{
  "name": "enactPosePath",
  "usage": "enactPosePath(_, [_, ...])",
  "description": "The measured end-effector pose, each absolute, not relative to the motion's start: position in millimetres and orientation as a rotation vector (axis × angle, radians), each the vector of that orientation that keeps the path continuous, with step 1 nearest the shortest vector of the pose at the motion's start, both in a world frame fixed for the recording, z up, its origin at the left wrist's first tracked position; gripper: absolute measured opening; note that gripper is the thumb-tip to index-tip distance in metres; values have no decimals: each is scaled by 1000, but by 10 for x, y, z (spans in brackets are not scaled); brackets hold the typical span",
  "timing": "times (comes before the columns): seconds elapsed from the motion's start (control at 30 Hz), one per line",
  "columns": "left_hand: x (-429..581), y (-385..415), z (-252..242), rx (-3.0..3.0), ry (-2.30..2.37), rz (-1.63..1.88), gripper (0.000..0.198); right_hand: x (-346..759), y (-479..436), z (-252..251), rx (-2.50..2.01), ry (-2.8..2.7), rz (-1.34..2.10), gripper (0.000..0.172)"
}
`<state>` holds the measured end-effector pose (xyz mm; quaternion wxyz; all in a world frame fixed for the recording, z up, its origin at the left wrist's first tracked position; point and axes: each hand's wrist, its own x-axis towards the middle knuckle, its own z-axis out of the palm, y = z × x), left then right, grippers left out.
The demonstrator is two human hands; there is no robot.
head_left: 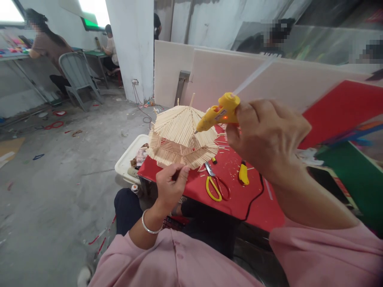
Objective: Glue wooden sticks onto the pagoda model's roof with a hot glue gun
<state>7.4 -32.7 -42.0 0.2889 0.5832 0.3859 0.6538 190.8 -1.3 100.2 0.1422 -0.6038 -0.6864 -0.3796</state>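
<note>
On the red tabletop (191,187) stands a pavilion model (176,127) built of thin wooden sticks, with two tiers of roof. My right hand (266,127) is wrapped round a yellow hot glue gun (220,113), whose small light glows orange. A clear glue stick (254,75) juts from its back end. The nozzle points down to the left, at or just over the upper roof's right side. At the lower roof's front edge my left hand (172,183) is closed in a pinch; what lies between its fingertips, if anything, is too small to make out.
Scissors (214,187) with yellow and red handles and a yellow utility knife (243,174) lie among stick scraps. A black cord (254,199) crosses the table's right part. Left of the table is a white tray (122,161). Large pale boards (215,83) stand behind. Other people sit farther off.
</note>
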Motion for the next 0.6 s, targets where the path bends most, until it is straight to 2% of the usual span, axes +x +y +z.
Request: enactPosePath(0.6, [81, -286, -423, 1539, 1066, 1735, 29, 1942, 382, 984, -1833, -1861, -1039, 39])
